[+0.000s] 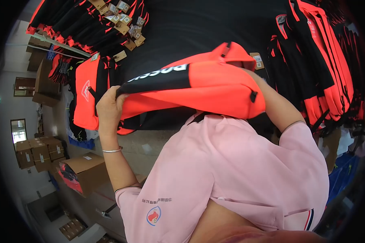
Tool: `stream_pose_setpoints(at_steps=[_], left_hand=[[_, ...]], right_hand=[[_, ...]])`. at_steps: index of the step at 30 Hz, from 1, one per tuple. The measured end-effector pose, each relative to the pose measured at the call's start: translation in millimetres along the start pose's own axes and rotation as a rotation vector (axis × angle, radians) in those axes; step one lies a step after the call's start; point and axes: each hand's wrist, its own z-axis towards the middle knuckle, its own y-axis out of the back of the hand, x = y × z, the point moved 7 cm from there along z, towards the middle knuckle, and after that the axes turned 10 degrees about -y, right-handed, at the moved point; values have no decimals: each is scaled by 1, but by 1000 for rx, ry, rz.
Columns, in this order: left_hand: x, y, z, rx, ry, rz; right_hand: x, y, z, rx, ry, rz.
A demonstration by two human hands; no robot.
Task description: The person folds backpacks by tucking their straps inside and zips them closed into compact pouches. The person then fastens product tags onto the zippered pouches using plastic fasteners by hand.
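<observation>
A bright orange-red and black bag (219, 89) with white lettering on its black panel is held up in front of my chest. My left hand (109, 106) is closed around the bag's black left end, thumb on the near side. My right forearm (278, 105) reaches up to the bag's right end; the hand itself is hidden behind or inside the fabric, so its fingers do not show. Just beyond my left hand stands another orange-red bag (85, 95) with a pale shield emblem. A paper tag (256, 60) shows by the bag's upper right corner.
A black-covered table (198, 24) spreads out ahead. Tagged black and orange-red bags (85, 24) are packed at the upper left, and more bags (316, 69) lie stacked at the right. Cardboard boxes (39, 154) and an open carton (83, 170) stand on the floor at left.
</observation>
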Motion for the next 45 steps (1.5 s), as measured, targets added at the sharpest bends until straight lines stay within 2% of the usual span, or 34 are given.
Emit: stream_pose_setpoints(at_steps=[2,3,4,6,7,8,10,11,12,14,15,16,18,19,20,22,23,24,26,28,30,32,34,35,36,38,39,40,42,44,45], left_hand=[[6,4,-1,16,16,-10],[6,4,-2,0,-32,-6],[6,4,-3,-6,-80,-2],[1,-3,1,61,-96,-32],[-20,-1,6,29,-178,-48],[-42,2,12,-4,-260,-65],[-82,1,23,-12,-371,-147],[-108,-4,29,5,-460,-89],[-129,-10,34,17,-543,-25],[-147,-21,36,43,-582,-95],[-160,-38,39,92,-545,-81],[-170,-55,41,144,-518,-72],[-177,-57,42,48,-551,-88],[-180,-58,41,38,-550,-106],[-184,-57,40,31,-548,-120],[-192,-57,38,1,-567,-93],[-191,-60,36,-9,-565,-87],[-192,-60,34,-23,-563,-81],[-194,-54,35,-89,-579,-115],[-190,-49,34,-177,-600,-79],[-184,-30,37,-303,-614,-50],[-177,2,39,-404,-604,-25],[-163,36,34,-536,-533,-59],[-149,52,27,-609,-434,-64],[-134,68,16,-682,-340,-68],[-96,91,-11,-832,-233,-290],[-74,90,-21,-807,-206,-332],[-59,88,-30,-784,-174,-373],[-35,88,-42,-573,62,-431],[-46,113,-51,-666,-68,-224],[-78,127,-47,-647,-172,-76]], right_hand=[[11,-1,-6,1,11,74],[20,-3,-4,339,128,231],[24,3,-4,328,142,238],[31,-2,-15,548,151,285],[29,3,-13,424,120,220],[32,0,-16,414,137,228],[49,-9,-25,159,359,-371],[56,-17,-33,30,390,-539],[57,-20,-32,40,393,-548],[61,-18,-31,-160,404,-848],[73,-38,-52,-533,557,-1343],[73,-42,-52,-542,564,-1345],[82,-57,-65,-651,930,-1420],[78,-55,-58,-646,833,-1464],[79,-55,-54,-657,843,-1459],[67,-50,-24,-486,453,-1648],[69,-53,-23,-386,373,-1621],[71,-54,-24,-398,388,-1622],[73,-59,-23,-317,505,-1514],[78,-67,-19,-326,613,-1599],[105,-84,-33,-511,1017,-1568],[136,-106,-43,-496,1228,-1475],[175,-124,-48,-404,1199,-1380],[195,-126,-49,-336,1210,-1092],[216,-122,-46,-282,1205,-987],[242,-116,-40,-303,1143,-1018],[240,-126,-33,-222,1090,-915],[235,-145,-39,-202,1122,-1005],[220,-173,-26,76,1002,-1027],[194,-198,-8,260,786,-968],[175,-213,1,365,732,-943]])
